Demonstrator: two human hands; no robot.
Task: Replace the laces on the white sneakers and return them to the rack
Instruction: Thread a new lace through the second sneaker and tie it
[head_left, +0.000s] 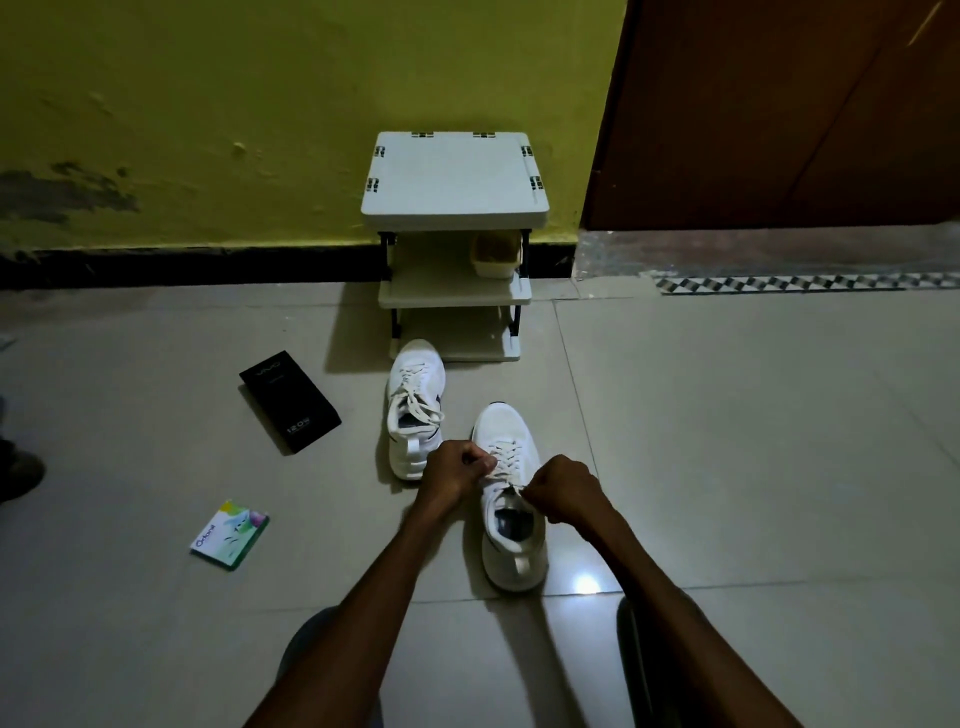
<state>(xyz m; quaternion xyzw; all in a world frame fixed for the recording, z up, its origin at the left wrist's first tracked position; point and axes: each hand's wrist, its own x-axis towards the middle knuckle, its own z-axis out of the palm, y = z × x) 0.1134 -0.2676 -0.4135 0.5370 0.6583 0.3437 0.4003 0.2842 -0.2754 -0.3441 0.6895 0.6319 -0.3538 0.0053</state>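
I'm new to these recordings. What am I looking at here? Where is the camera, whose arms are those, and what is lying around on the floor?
There is no machine here. A single camera is worn on a person's head and looks down at their own two bare arms. The person is low over a tiled floor. The left hand and the right hand each pinch an end of the lace of the nearer white sneaker with curled fingers. The farther sneaker stands just ahead, laced, with its lace ends lying loose. Behind it a small white rack stands against the wall, with a cream basket on one shelf. To the left on the floor lie a black box and a green-and-white packet.
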